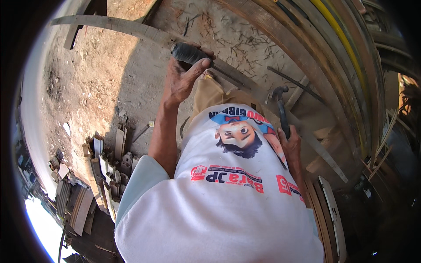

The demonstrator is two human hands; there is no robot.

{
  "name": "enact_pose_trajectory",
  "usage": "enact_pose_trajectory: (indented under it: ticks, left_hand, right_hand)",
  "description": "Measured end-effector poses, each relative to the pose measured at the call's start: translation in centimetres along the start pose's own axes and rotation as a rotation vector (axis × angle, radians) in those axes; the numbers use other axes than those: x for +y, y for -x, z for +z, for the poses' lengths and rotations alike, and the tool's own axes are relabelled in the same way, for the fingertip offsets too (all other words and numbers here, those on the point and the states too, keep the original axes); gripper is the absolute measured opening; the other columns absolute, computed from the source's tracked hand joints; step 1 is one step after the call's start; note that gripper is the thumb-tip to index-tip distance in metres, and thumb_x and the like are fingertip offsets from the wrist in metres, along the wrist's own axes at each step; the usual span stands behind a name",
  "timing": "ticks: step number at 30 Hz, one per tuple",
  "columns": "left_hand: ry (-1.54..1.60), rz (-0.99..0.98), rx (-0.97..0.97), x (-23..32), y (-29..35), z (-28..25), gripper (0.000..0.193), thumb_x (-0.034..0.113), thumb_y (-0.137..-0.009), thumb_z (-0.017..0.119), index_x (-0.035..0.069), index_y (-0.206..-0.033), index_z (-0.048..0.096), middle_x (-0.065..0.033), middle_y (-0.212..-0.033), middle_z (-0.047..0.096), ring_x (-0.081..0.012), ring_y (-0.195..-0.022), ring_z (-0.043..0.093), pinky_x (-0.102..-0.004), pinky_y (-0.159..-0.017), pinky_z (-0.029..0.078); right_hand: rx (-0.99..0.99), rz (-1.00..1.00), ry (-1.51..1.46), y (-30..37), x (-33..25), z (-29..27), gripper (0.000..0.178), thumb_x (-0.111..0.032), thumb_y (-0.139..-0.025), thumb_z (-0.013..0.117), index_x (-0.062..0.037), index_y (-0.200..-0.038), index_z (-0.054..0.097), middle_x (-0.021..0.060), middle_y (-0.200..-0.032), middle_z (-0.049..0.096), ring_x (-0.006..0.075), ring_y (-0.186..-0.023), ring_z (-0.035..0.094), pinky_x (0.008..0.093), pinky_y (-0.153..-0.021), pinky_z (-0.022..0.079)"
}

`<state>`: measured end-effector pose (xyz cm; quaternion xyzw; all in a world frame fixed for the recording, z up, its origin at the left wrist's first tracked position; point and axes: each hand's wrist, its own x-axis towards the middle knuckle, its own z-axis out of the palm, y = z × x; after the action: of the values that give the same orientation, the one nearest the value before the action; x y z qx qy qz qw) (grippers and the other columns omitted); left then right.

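My left hand (183, 81) is closed around the thick black handle (188, 53) of a hand tool, the handle looking wrapped or ribbed. A thin dark shaft (230, 76) runs from near that hand to the right, and seems to belong to the tool; I cannot make out its tip. At my right side, my right hand (290, 142) grips a claw hammer (280, 93) by its dark handle, head up and away from me. Beyond and beneath both hands passes a long narrow wooden board (127, 30), partly hidden by my body.
Long planks (302, 39), one edged in yellow, lie stacked to the right. A dark stick (296, 84) crosses a short wood piece nearby. Offcuts (103, 168) are heaped at the lower left. Thin scraps (237, 37) litter the ground ahead. More boards (331, 219) lie by my right side.
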<state>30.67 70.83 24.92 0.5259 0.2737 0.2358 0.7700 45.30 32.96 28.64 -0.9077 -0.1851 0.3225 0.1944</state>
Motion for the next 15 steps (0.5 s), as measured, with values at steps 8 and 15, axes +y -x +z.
enact_pose_trajectory:
  ticks: [8, 15]
  left_hand:
    - [-0.116, 0.094, -0.185, 3.5, 0.7, 4.3, 0.033, 0.011, -0.094, 0.078, 0.006, -0.121, 0.060, -0.0066, -0.114, 0.071, -0.0155, -0.103, 0.067, -0.0327, -0.092, 0.055]
    - [-0.420, 0.238, -0.053, 3.3, 2.9, 6.0, 0.046, 0.023, -0.088, 0.084, 0.008, -0.124, 0.060, -0.0076, -0.111, 0.070, -0.0224, -0.101, 0.068, -0.0371, -0.091, 0.055]
  right_hand:
    - [0.112, -0.505, -0.136, -4.8, -16.1, -5.6, 0.037, -0.027, -0.102, 0.067, 0.0009, -0.124, 0.057, 0.0138, -0.085, 0.065, 0.0227, -0.076, 0.066, 0.0361, -0.067, 0.052]
    - [-0.058, -0.869, 0.225, -3.6, -22.0, -11.4, 0.036, -0.019, -0.100, 0.069, 0.0002, -0.126, 0.055, 0.0177, -0.090, 0.069, 0.0328, -0.076, 0.071, 0.0409, -0.067, 0.054]
